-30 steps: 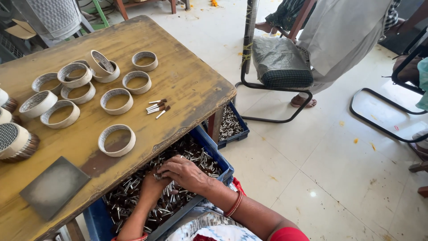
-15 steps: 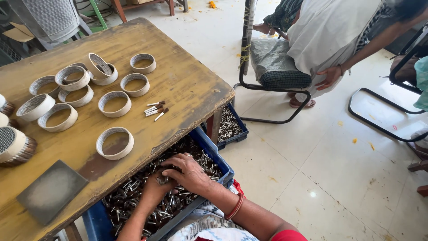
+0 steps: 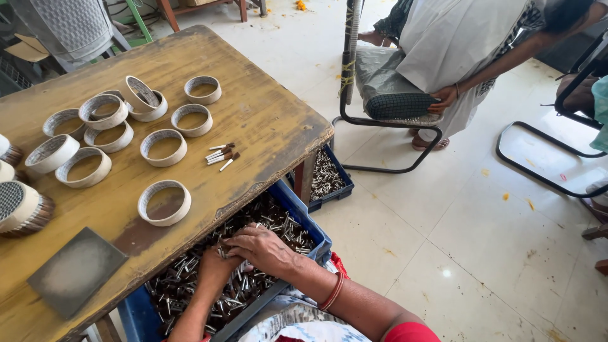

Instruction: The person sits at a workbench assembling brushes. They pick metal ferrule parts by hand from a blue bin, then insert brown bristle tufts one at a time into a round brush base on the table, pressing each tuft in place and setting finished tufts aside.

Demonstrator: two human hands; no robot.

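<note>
A blue crate on my lap, partly under the table edge, is full of small white-and-brown sticks. My right hand lies palm down on the sticks, fingers curled over a bunch of them. My left hand is mostly hidden beneath the right hand and seems to gather sticks too. Several loose sticks lie on the wooden table above the crate. An empty paper ring sits nearest to my hands.
Several more paper rings cover the table's left part, with a grey square slab at the front and filled rings at the left edge. A second crate sits on the floor. A bending person touches a metal chair.
My hands have shifted slightly within the crate of sticks. The person at the chair has bent further down, with a hand now on the seat cushion.
</note>
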